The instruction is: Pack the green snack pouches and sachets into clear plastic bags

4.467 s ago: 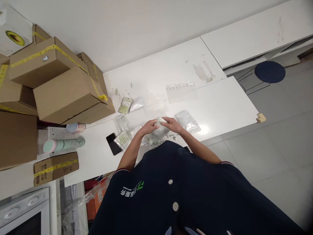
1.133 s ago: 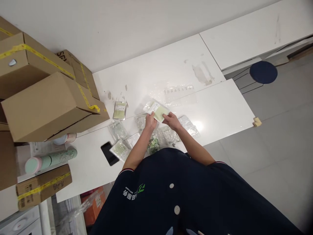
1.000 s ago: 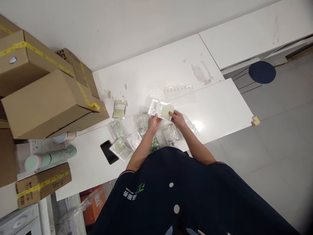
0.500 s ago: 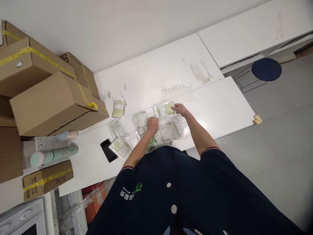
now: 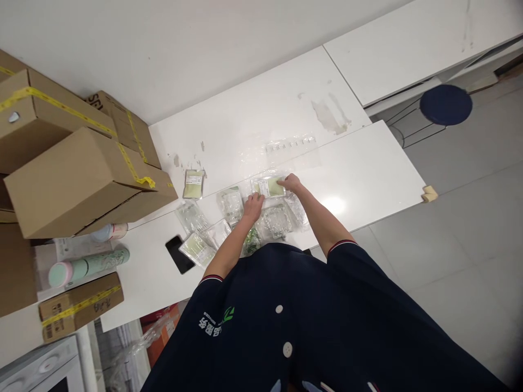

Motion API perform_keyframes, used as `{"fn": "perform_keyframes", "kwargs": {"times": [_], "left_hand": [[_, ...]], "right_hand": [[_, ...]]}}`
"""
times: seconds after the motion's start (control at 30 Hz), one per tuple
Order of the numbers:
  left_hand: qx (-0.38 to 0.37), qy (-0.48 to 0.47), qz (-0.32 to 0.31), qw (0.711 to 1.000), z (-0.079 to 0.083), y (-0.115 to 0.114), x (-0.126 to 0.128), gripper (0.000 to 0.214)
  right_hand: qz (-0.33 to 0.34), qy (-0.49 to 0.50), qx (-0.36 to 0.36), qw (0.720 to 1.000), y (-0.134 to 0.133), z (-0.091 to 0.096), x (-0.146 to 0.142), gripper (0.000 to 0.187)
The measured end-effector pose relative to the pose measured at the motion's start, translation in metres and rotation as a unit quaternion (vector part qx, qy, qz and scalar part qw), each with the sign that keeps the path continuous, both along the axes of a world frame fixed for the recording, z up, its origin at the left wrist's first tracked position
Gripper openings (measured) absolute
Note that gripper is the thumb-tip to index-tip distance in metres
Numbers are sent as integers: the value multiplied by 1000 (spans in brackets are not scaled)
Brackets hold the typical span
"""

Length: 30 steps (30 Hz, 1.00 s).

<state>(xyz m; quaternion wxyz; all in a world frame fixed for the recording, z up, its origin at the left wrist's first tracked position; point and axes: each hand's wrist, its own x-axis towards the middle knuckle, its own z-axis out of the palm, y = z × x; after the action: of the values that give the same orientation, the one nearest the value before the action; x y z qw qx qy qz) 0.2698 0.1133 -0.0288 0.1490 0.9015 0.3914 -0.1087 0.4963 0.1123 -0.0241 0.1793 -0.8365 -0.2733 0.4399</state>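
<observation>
- Where the two white tops of the table (image 5: 368, 163) meet, near its middle, a green packet (image 5: 269, 187) with a white label is seen lying flat.
- Its right end is touched by the right hand (image 5: 291, 183), whose fingers are held close together. Whether the packet is pinched or only pressed cannot be told.
- The left hand (image 5: 253, 206) is laid just beside the packet's left end, on a heap of clear packets (image 5: 278, 220) towards the near edge. Its fingers are slightly curled, and whether anything is gripped cannot be made out.
- More packets are spread leftwards along the near edge: a clear one (image 5: 230, 202), another (image 5: 191, 216) and a greenish one (image 5: 195, 249).
- A second green one (image 5: 194, 184) is set apart, further back towards the left edge.
- A phone (image 5: 180, 254) is laid face up just beside the greenish one, towards the near left corner.
- Taped boxes (image 5: 81, 179) are stacked over the left edge.
- A clear strip (image 5: 290, 146) is seen behind the green packet, apart from both hands.
- A pale bottle (image 5: 87, 265) is laid on its side beyond the left edge.
- A blue stool (image 5: 446, 104) is stood on the floor past the right edge.
</observation>
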Motion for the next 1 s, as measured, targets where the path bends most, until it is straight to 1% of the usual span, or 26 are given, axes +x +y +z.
{"fn": "perform_keyframes", "kwargs": {"times": [0.07,0.1,0.13,0.27,0.4,0.57,0.67,0.73,0.83,0.9,0.97,1.0], "left_hand": [[-6,-8,3,1000,1,0,-2,51],[-8,-13,4,1000,1,0,-2,52],[-9,-20,5,1000,2,0,-3,52],[-4,-32,11,999,2,0,-4,53],[7,-42,35,998,1,1,-6,53],[-1,-57,52,997,4,-1,-7,63],[6,-67,64,996,8,-3,-5,67],[12,-81,66,994,9,-2,-2,63],[-14,-120,58,991,6,4,2,53],[-49,-147,63,986,5,12,5,52],[-81,-162,78,980,6,23,7,52],[-94,-163,87,978,7,29,8,51]], "right_hand": [[-46,48,15,998,0,3,-1,32],[-58,65,19,996,0,4,-2,34],[-61,75,21,995,0,6,-3,35],[-40,113,25,992,-1,11,-6,36],[-68,190,25,979,-2,11,-10,35],[-92,227,38,969,-2,9,-11,30],[-84,260,40,961,-3,10,-9,34],[-81,278,35,957,-3,11,-7,38],[-96,280,25,955,-5,10,-5,42],[-109,266,28,957,-8,9,-3,45],[-112,212,57,969,-13,11,1,46],[-102,170,87,976,-16,12,5,46]]}}
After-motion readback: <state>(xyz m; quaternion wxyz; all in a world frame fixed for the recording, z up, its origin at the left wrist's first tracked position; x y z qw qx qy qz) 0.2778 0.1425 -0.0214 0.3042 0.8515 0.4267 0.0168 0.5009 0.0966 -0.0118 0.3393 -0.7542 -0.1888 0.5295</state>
